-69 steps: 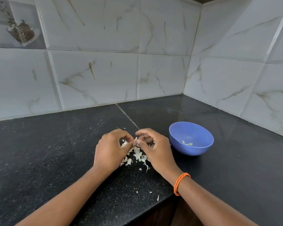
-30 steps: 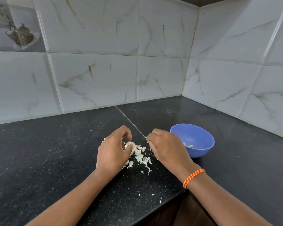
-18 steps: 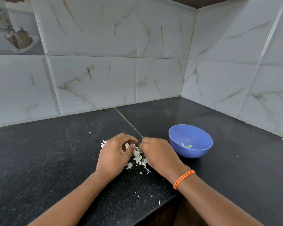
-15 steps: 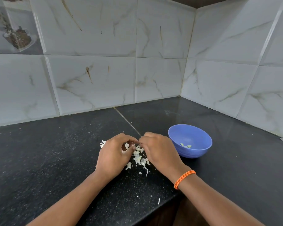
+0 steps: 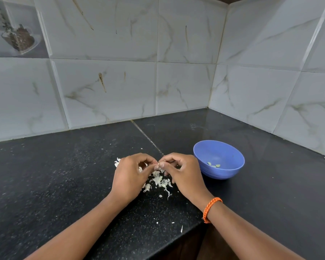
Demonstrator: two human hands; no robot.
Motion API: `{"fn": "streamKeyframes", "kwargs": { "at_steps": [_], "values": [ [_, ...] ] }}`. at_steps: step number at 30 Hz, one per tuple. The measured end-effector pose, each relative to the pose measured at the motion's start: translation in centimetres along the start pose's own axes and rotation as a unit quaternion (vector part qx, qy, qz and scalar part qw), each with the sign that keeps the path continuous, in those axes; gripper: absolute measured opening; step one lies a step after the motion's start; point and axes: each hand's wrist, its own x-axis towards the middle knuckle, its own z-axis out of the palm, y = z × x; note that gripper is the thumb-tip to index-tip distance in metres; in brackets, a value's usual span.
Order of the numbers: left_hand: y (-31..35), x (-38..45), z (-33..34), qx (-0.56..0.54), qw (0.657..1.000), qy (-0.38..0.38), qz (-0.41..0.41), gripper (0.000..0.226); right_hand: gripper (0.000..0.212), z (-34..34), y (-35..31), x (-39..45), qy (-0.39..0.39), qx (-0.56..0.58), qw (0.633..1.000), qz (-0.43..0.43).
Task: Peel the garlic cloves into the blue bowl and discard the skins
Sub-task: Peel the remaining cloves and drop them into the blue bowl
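Black granite tabletop [image 5: 64, 175] — left hand [image 5: 129, 175], right hand [image 5: 184, 174] pinching garlic clove [image 5: 160, 164] over skins [image 5: 159, 182]; blue bowl [image 5: 231, 171] beside, ready for drop.

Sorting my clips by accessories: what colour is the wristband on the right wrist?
Orange, a braided wristband, clearest in the head view.

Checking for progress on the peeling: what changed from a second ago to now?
The right hand, which was apart and nearer the blue bowl a second ago, moved back left to meet the left hand; their fingertips now pinch together over the pile of skins, on something too small to identify. The bowl, the few peeled cloves in it and the pile stayed where they were.
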Motion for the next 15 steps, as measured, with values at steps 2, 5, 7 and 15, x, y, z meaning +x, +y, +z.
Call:
{"fn": "streamKeyframes", "kwargs": {
  "at_steps": [2,5,7,15],
  "values": [
    [-0.02,0.05,0.0,-0.021,1.0,-0.008,0.001,0.01,0.01,-0.21,0.05,0.03,-0.014,0.064,0.998,0.025],
    [-0.1,0.09,-0.02,-0.043,0.999,-0.017,0.004,0.011,0.01,-0.33,0.14,0.02,-0.028,0.148,0.987,0.048],
    [-0.09,0.06,-0.05,-0.057,0.998,-0.02,0.006,0.012,0.01,-0.32,0.16,0.06,-0.034,0.186,0.98,0.062],
    [0.31,0.13,-0.34,-0.139,0.99,-0.034,-0.004,0.008,0.013,-0.22,0.14,0.04,-0.064,0.29,0.949,0.102]
  ]
}}
